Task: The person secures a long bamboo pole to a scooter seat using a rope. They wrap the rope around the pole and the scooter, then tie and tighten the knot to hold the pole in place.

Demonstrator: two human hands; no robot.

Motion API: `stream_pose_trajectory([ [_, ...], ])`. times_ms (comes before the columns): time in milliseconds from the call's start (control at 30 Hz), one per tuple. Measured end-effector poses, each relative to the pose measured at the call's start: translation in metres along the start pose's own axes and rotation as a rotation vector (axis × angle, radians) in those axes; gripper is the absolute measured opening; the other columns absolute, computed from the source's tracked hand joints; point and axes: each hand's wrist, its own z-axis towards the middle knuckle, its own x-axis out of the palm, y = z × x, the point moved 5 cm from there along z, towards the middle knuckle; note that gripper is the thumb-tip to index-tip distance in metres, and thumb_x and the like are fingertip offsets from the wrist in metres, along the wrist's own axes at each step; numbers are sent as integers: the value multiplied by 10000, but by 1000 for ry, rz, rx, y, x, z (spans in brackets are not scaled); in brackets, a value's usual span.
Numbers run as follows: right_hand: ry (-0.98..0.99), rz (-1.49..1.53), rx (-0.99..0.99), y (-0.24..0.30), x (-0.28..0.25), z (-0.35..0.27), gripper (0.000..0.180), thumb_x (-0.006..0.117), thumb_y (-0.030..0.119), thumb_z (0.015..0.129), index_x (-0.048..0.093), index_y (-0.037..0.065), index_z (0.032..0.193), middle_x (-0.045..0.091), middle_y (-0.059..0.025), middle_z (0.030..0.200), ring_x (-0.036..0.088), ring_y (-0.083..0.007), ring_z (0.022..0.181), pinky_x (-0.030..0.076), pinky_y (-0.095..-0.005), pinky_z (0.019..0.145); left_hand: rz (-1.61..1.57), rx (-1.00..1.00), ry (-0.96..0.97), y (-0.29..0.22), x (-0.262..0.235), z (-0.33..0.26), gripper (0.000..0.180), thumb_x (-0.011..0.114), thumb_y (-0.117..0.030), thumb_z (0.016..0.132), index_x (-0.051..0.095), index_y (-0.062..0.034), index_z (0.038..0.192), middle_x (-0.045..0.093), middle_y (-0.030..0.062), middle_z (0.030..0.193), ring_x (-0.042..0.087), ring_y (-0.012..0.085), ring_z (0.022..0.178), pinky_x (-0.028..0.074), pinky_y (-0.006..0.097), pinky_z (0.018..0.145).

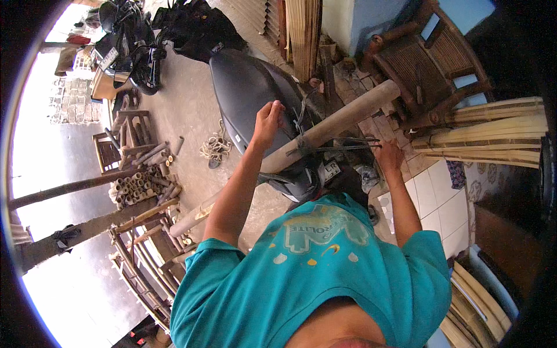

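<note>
A thick bamboo pole (348,119) lies slantwise across the rear of a motorcycle with a dark grey seat (246,93). Dark cords (299,145) are wound around the pole near its middle, and several loose strands (354,145) run from there to the right. My right hand (389,155) is closed on the ends of these strands. Above the seat, on the pole's far side, my left hand (268,123) is raised with its fingers curled; whatever it may hold cannot be made out. One short strand stands up from the binding, to the right of that hand.
More motorcycles (130,49) stand at the far left. Cut bamboo pieces (139,188) are stacked at left, near a coil of rope (216,145) on the floor. A bamboo chair (432,58) and bundled bamboo slats (481,132) are at right. Bamboo frames (145,249) stand at lower left.
</note>
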Motion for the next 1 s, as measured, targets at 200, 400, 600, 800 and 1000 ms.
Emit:
stream_pose_trajectory([
  [200, 117, 1591, 10, 22, -38, -30, 224, 613, 176, 883, 605, 51, 698, 506, -37, 627, 542, -175, 663, 453, -372, 653, -80, 99, -59, 11, -9, 0, 362, 479, -351, 1033, 582, -20, 931, 450, -6, 725, 442, 92, 604, 522, 294, 638],
  [400, 1418, 1259, 15, 48, -130, -110, 607, 455, 536, 981, 530, 0, 1258, 642, -77, 708, 617, -198, 609, 515, -311, 574, -102, 66, 0, 6, 0, -1, 355, 490, -365, 1028, 597, -45, 917, 447, -22, 706, 440, 79, 610, 524, 291, 624],
  [600, 650, 1061, 608, -128, -42, -90, 732, 474, 583, 923, 409, 12, 1376, 624, -223, 1103, 620, -308, 873, 516, -431, 828, 69, 119, 38, 2, 9, 7, 357, 489, -371, 1028, 597, -48, 919, 471, -31, 689, 454, 66, 600, 438, 254, 535],
  [800, -551, 2528, 487, -374, -106, -130, 614, 545, 513, 927, 519, -34, 1206, 606, -179, 1062, 589, -283, 886, 497, -437, 833, 327, 204, 135, -11, 16, 6, 364, 493, -365, 1028, 582, -38, 892, 477, -27, 653, 469, 76, 574, 423, 262, 533],
  [1000, -249, 640, 911, -422, -288, -144, 672, 503, 784, 823, 573, 115, 823, 454, 23, 643, 319, -128, 494, 277, -267, 507, 374, 180, 117, -8, 11, 4, 364, 482, -354, 1031, 583, -31, 897, 497, -12, 662, 496, 89, 579, 420, 273, 524],
])
